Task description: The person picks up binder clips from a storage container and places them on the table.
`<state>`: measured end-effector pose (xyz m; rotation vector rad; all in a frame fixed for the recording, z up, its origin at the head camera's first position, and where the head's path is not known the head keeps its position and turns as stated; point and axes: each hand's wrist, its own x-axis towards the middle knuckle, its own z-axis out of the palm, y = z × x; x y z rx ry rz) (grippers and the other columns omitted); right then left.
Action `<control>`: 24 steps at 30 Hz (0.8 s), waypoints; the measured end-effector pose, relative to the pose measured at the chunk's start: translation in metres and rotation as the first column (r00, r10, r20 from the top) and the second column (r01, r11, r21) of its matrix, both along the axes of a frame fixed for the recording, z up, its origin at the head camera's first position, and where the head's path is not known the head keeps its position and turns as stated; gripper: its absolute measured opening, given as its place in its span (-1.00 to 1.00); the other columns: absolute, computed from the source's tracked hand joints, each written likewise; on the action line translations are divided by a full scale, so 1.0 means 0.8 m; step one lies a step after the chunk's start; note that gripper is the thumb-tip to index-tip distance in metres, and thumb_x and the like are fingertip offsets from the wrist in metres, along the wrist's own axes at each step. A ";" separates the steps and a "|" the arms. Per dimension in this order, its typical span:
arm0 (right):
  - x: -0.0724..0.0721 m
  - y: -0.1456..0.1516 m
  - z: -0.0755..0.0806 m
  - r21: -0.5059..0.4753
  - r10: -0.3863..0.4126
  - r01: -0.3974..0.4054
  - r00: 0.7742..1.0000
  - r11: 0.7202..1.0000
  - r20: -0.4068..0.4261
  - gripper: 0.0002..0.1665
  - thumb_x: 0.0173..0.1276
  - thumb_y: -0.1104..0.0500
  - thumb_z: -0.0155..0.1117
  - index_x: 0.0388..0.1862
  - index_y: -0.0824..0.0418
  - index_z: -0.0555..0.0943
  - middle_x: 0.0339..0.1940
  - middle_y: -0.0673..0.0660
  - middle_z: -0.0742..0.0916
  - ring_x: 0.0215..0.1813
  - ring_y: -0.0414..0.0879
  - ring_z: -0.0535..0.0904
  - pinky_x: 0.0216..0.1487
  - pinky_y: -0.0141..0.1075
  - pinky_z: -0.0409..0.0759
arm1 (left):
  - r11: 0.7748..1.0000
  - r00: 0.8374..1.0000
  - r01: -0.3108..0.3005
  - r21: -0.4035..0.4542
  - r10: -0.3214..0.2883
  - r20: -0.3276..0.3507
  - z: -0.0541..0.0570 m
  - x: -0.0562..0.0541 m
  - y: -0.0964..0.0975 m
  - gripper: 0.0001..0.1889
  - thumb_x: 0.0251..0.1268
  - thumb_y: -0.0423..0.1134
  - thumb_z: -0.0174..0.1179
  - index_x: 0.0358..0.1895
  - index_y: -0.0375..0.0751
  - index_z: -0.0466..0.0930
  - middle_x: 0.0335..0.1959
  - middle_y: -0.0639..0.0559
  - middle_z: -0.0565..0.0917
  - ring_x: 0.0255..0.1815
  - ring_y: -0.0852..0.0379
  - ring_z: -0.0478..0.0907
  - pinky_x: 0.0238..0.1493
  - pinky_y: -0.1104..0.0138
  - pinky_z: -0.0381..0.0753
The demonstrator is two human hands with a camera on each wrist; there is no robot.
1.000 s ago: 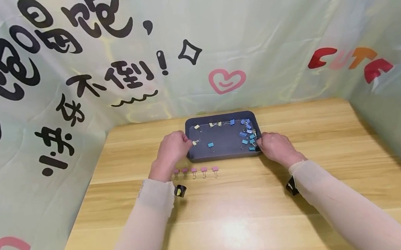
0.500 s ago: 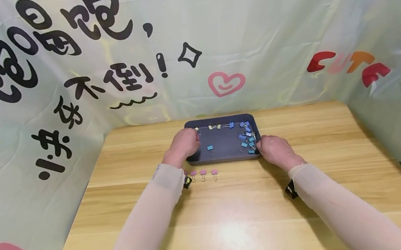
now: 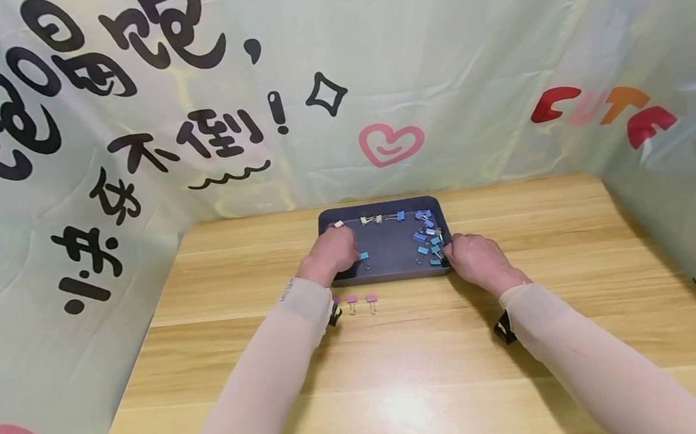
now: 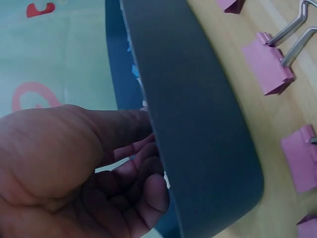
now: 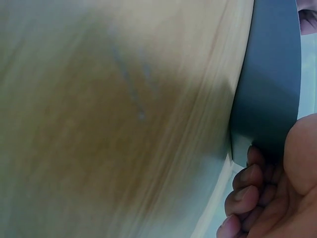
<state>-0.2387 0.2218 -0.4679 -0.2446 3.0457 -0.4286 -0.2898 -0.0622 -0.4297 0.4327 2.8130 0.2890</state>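
Note:
The left hand (image 3: pixel 332 250) reaches over the left side of a dark blue-grey tray (image 3: pixel 391 277). In the left wrist view its curled fingers and thumb go behind the tray wall (image 4: pixel 198 114); I cannot tell whether they pinch a clip. A turquoise binder clip (image 3: pixel 364 256) lies just right of this hand, and a pale yellow clip (image 3: pixel 339 224) shows beyond it. At the tray's right side the right hand (image 3: pixel 474 255) grips the wall. Its curled fingers (image 5: pixel 247 191) lie against the outside in the right wrist view, the thumb at the rim.
Yellow clips (image 3: pixel 371 220) and a blue clip (image 3: pixel 400 217) line the tray's back. Several blue and turquoise clips (image 3: pixel 432 240) crowd its right end. On the wooden table (image 3: pixel 394 366), pink binder clips (image 3: pixel 352 300) stand in a row before the tray, partly covered by the left wrist.
The left hand has moved right, further into the tray, and now covers the spot where a yellow clip lay. Its wrist hides more pink clips. The right hand keeps its place.

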 end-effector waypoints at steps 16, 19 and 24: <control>-0.001 0.001 -0.004 0.006 -0.004 0.004 1.000 1.000 -0.004 -0.60 0.62 0.14 -0.05 -0.43 0.28 0.52 -0.51 0.22 0.61 -0.42 0.10 0.54 -0.20 0.19 0.68 | 0.992 0.992 0.121 -0.027 -0.122 -0.030 -0.016 -0.008 0.004 -0.88 0.55 -0.32 0.22 -0.23 -0.05 0.66 -0.23 0.05 0.71 -0.18 0.04 0.60 -0.05 0.19 0.61; -0.001 0.000 -0.004 0.009 -0.008 0.008 1.000 1.000 -0.003 -0.60 0.62 0.14 -0.05 -0.43 0.28 0.52 -0.52 0.21 0.60 -0.43 0.10 0.53 -0.20 0.18 0.68 | 0.995 0.995 0.094 -0.031 -0.095 -0.035 -0.016 -0.009 0.003 -0.87 0.56 -0.33 0.18 -0.20 -0.05 0.69 -0.19 0.03 0.73 -0.13 0.02 0.63 -0.03 0.19 0.64; 0.000 0.000 -0.003 0.009 -0.005 0.005 1.000 1.000 -0.008 -0.60 0.62 0.14 -0.05 -0.44 0.28 0.50 -0.51 0.23 0.60 -0.43 0.11 0.53 -0.22 0.18 0.68 | 0.999 0.997 -0.031 -0.026 0.029 -0.066 -0.011 -0.009 0.003 -0.82 0.60 -0.25 0.12 -0.13 -0.12 0.73 -0.07 -0.05 0.78 -0.07 -0.02 0.69 0.00 0.11 0.72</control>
